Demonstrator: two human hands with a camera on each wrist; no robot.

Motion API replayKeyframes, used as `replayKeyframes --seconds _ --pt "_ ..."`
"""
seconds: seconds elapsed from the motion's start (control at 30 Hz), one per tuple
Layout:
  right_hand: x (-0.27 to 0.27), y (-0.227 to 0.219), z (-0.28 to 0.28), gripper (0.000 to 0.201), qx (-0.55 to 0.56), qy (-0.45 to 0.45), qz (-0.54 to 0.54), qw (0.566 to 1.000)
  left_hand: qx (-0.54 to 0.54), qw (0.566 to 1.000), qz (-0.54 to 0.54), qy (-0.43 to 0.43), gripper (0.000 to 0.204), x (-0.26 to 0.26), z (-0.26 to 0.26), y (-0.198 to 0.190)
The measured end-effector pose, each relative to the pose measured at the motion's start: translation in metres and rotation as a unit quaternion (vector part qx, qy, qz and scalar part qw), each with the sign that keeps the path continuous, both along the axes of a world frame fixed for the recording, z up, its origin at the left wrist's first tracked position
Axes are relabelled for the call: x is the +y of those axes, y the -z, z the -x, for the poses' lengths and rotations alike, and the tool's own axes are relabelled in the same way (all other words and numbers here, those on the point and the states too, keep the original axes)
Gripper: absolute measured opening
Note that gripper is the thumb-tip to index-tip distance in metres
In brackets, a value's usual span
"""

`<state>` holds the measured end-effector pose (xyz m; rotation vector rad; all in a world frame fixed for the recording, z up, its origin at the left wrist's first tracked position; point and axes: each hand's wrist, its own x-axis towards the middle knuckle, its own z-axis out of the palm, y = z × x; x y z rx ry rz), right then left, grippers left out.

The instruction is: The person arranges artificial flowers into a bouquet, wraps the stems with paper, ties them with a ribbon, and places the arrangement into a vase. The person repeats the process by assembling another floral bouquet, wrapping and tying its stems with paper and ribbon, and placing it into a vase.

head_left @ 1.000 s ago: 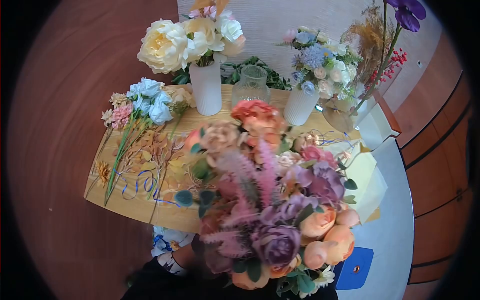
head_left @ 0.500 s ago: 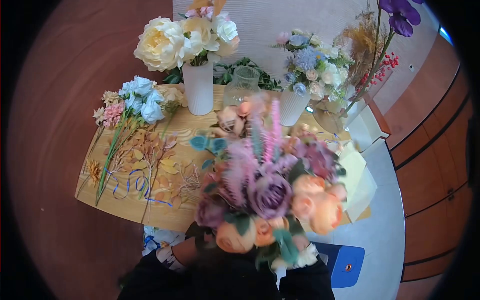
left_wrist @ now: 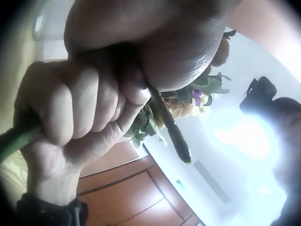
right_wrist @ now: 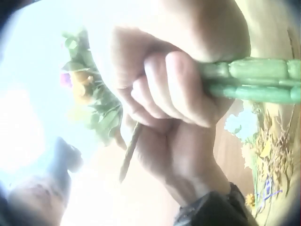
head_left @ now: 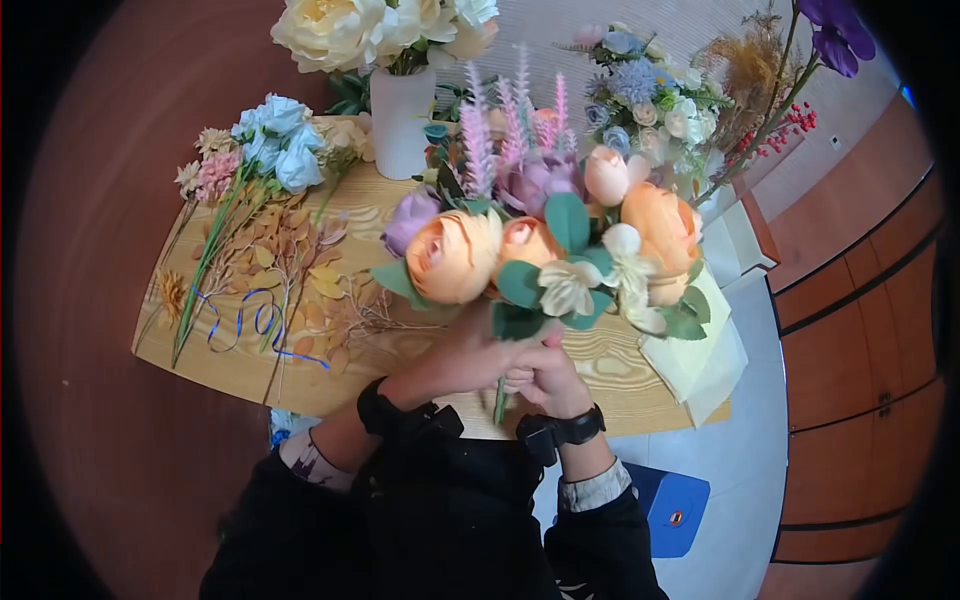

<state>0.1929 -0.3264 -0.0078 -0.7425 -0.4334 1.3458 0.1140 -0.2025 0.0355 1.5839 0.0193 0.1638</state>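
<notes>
In the head view, my left hand (head_left: 480,352) and right hand (head_left: 546,378) both grip the bouquet (head_left: 540,245) by its stems (head_left: 500,402), over the table (head_left: 600,370). Its blooms point up and away from me, the stem ends down towards me, the long axis near upright in view. I count three big orange roses (head_left: 453,256), one peach bud (head_left: 608,176) and two purple flowers (head_left: 410,220).

Left wrist view: my right hand's fingers curl tightly; one thin stem sticks out.

Right wrist view: my left fingers are closed round stems, two thick green ones showing.
</notes>
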Motion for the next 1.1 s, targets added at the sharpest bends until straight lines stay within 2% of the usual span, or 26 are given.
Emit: replayKeyframes --seconds 0.03,0.07,0.1,0.13,0.17,0.2,0.23,0.27,0.3,0.37,0.43,0.5,0.53,0.6,0.63,0.67,0.7,0.73,0.8,0.83,0.87,0.9,0.97,1.1 --pt "0.001 -0.013 0.009 0.029 0.001 -0.001 -0.001 1.000 0.001 1.000 -0.001 -0.001 0.022 0.004 -0.004 0.010" --pt "0.004 -0.020 0.019 0.016 -0.056 0.095 0.053 0.993 -0.008 0.999 -0.044 0.024 0.022 0.008 -0.006 0.019" --pt "0.007 -0.021 0.026 0.005 -0.112 0.189 0.107 0.970 -0.017 0.995 -0.086 0.049 0.023 0.013 -0.006 0.024" --pt "0.011 -0.015 0.031 0.004 -0.288 0.266 0.149 0.908 -0.003 0.992 -0.120 0.039 0.018 0.017 -0.004 0.015" --pt "0.015 -0.014 0.034 0.004 -0.288 0.266 0.150 0.908 -0.002 0.992 -0.119 0.039 0.018 0.016 -0.006 0.018" --pt "0.019 -0.015 0.039 0.007 -0.399 0.360 0.096 0.838 -0.131 0.976 -0.170 -0.038 0.015 0.012 -0.010 0.022" --pt "0.023 -0.016 0.043 0.013 -0.499 0.443 0.040 0.743 -0.257 0.935 -0.217 -0.115 0.014 0.009 -0.014 0.025" --pt "0.026 -0.002 0.044 0.026 -0.532 0.477 0.016 0.699 -0.171 0.985 -0.021 -0.012 0.017 0.007 -0.008 -0.007" --pt "0.026 0.005 0.047 0.026 -0.531 0.477 0.016 0.700 -0.170 0.985 -0.021 -0.012 0.017 0.006 -0.008 -0.020" --pt "0.026 0.009 0.053 0.031 -0.520 0.499 0.025 0.693 -0.030 0.997 0.069 -0.001 0.021 0.005 -0.009 -0.034" --pt "0.023 0.006 0.057 0.029 -0.510 0.489 0.047 0.707 -0.045 0.998 0.032 0.009 0.022 0.004 -0.012 -0.031" --pt "0.019 -0.002 0.058 0.029 -0.465 0.450 0.046 0.761 -0.116 0.992 0.050 -0.002 0.023 -0.003 -0.010 -0.034" --pt "0.018 -0.003 0.059 0.029 -0.464 0.452 0.049 0.761 -0.113 0.992 0.051 0.000 0.023 -0.002 -0.009 -0.033" --pt "0.015 -0.005 0.059 0.035 -0.312 0.425 -0.018 0.849 -0.175 0.982 -0.070 -0.030 0.025 0.006 -0.006 -0.031" --pt "0.012 -0.011 0.059 0.035 -0.313 0.428 -0.018 0.848 -0.176 0.981 -0.070 -0.027 0.025 0.011 -0.006 -0.022" --pt "0.009 -0.020 0.060 0.037 -0.269 0.417 -0.006 0.868 -0.233 0.951 -0.185 -0.083 0.026 0.017 -0.008 -0.006" --pt "0.005 -0.026 0.059 0.040 -0.223 0.406 0.007 0.886 -0.286 0.901 -0.296 -0.137 0.026 0.021 -0.008 0.005" --pt "0.000 -0.030 0.055 0.040 -0.154 0.366 -0.062 0.916 -0.287 0.901 -0.296 -0.135 0.026 0.024 -0.006 0.009" --pt "-0.005 -0.029 0.047 0.039 -0.141 0.353 -0.085 0.921 -0.120 0.949 -0.158 -0.244 0.025 0.027 -0.002 0.014" --pt "-0.006 -0.027 0.044 0.039 -0.126 0.339 -0.108 0.926 -0.121 0.950 -0.160 -0.240 0.025 0.026 0.004 0.010" --pt "-0.007 -0.025 0.041 0.040 -0.145 0.334 -0.102 0.926 -0.071 0.973 0.000 -0.220 0.025 0.024 0.012 -0.001" --pt "-0.007 -0.024 0.039 0.040 -0.145 0.338 -0.103 0.924 -0.017 0.968 0.160 -0.194 0.025 0.022 0.018 -0.008" --pt "-0.007 -0.023 0.038 0.041 -0.119 0.335 -0.077 0.932 -0.022 0.961 0.174 -0.212 0.025 0.018 0.022 -0.010" --pt "-0.004 -0.014 0.033 0.042 -0.085 0.335 -0.098 0.933 -0.103 0.944 0.233 -0.210 0.024 0.015 0.038 -0.001"
